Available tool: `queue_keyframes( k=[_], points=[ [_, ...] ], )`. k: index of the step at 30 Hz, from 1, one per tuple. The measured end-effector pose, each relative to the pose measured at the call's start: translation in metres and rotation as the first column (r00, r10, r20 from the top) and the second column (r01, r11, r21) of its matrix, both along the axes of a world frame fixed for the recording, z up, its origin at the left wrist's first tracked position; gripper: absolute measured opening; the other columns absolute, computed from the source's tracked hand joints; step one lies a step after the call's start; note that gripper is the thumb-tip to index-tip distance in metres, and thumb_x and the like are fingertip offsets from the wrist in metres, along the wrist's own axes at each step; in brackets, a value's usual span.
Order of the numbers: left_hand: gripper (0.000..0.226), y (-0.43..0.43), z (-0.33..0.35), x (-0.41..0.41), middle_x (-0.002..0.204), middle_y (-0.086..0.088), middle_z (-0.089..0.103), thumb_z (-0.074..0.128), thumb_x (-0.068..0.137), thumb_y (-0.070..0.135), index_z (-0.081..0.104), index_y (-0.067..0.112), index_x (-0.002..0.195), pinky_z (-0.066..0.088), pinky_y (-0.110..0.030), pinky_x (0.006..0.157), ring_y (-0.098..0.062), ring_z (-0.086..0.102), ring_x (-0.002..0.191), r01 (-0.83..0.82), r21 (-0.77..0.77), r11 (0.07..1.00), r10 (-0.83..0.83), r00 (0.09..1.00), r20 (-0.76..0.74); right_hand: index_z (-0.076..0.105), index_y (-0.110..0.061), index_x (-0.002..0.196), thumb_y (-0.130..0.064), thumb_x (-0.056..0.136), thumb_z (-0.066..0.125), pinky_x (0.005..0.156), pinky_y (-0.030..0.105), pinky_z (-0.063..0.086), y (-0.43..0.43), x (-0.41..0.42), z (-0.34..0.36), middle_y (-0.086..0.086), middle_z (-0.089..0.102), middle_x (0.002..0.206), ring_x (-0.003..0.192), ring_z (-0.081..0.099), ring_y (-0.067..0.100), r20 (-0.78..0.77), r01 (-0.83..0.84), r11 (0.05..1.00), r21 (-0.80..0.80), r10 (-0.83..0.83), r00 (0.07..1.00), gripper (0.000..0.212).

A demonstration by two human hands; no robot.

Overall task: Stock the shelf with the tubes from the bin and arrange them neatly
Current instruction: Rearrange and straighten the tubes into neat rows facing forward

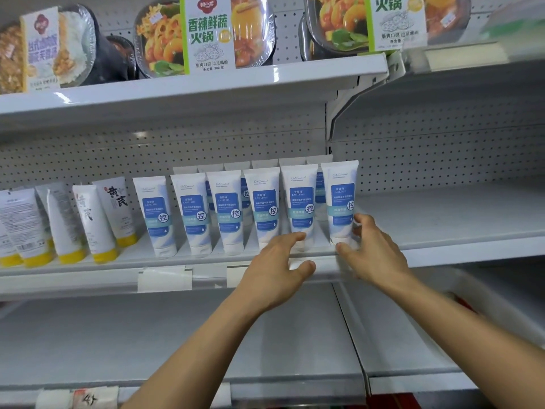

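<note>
At shelf [88, 268] front, grips rightmost tube [340, 196] low with right hand [371, 252]. Touches neighbouring tube [300, 202] with left hand [277, 267], fingers relaxed.

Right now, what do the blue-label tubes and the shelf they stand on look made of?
Blue-label tubes: soft plastic, probably; smooth white satin skin, printed labels, flat crimped top ends. Shelf: painted sheet metal, it seems; matt white, with a perforated back panel behind.

right grip [373, 249] round the foot of the end tube [340, 199] standing on the shelf [442, 214], left grip [280, 261] just left, touching the neighbouring tube [300, 199], four more tubes [224, 211] in line further left, back row [265, 164] behind, leaning tubes [94, 219] far left, meal trays [206, 33] above
</note>
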State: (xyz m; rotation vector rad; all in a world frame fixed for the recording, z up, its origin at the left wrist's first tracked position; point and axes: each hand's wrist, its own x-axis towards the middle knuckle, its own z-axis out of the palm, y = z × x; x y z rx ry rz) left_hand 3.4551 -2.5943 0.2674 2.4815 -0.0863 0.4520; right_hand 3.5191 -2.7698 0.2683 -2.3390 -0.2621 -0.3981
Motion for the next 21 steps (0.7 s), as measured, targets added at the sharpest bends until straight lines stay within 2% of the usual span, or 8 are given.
queue_keyframes(
  k=[2,4,6,10,18,21],
  points=[
    [0.053,0.003,0.001,-0.008,0.144,0.013,0.044,0.059,0.090,0.046,0.039,0.040,0.140,0.050,-0.039,0.097,-0.012,0.061,0.108,-0.030,0.047,0.998,0.028,0.999,0.040,0.031,-0.025,0.129,-0.034,0.088,0.057,0.077,0.036,0.045,-0.004,-0.010,-0.003,-0.001,0.045,0.136,0.103,0.059,0.028,0.095,0.032,0.998,-0.046,-0.027,0.995,0.049],
    [0.048,0.006,0.003,-0.018,0.137,0.017,0.050,0.057,0.091,0.047,0.044,0.040,0.136,0.052,-0.038,0.092,-0.006,0.061,0.100,-0.063,0.077,0.995,0.056,0.994,0.093,0.035,-0.026,0.120,-0.031,0.090,0.055,0.071,0.033,0.042,-0.007,-0.021,-0.004,-0.004,0.048,0.127,0.093,0.060,0.023,0.208,0.029,0.996,-0.084,-0.011,0.978,0.036],
    [0.040,0.010,0.005,-0.027,0.128,0.020,0.055,0.055,0.092,0.046,0.048,0.040,0.131,0.053,-0.034,0.087,-0.001,0.060,0.093,-0.107,0.123,0.987,0.087,0.983,0.161,0.040,-0.029,0.115,-0.031,0.091,0.054,0.069,0.030,0.041,-0.006,-0.032,-0.001,-0.010,0.051,0.116,0.085,0.058,0.014,0.259,-0.020,0.987,-0.160,0.061,0.964,0.028],
    [0.034,0.027,0.007,-0.040,0.119,0.019,0.060,0.054,0.092,0.046,0.054,0.039,0.125,0.052,-0.031,0.085,-0.002,0.058,0.102,-0.192,0.180,0.965,0.141,0.954,0.265,0.047,-0.031,0.109,-0.031,0.091,0.053,0.068,0.028,0.041,0.008,-0.051,0.006,-0.015,0.052,0.110,0.078,0.049,0.006,0.307,-0.086,0.956,-0.281,0.174,0.936,0.019],
    [0.032,0.093,0.010,-0.080,0.114,0.020,0.061,0.056,0.091,0.044,0.056,0.039,0.123,0.048,-0.027,0.086,-0.003,0.056,0.102,-0.262,0.204,0.943,0.211,0.948,0.240,0.050,-0.033,0.109,-0.036,0.093,0.053,0.076,0.031,0.050,0.076,-0.076,0.024,-0.019,0.053,0.112,0.081,0.049,0.001,0.310,-0.231,0.904,-0.360,0.349,0.884,0.016],
    [0.031,0.131,0.020,-0.097,0.111,0.020,0.062,0.056,0.090,0.044,0.058,0.038,0.121,0.047,-0.027,0.087,-0.001,0.056,0.098,-0.295,0.221,0.930,0.237,0.938,0.253,0.052,-0.035,0.106,-0.037,0.092,0.052,0.067,0.028,0.043,0.115,-0.083,0.037,-0.018,0.054,0.106,0.076,0.048,0.002,0.355,-0.266,0.887,-0.377,0.404,0.843,0.014]
  ],
)
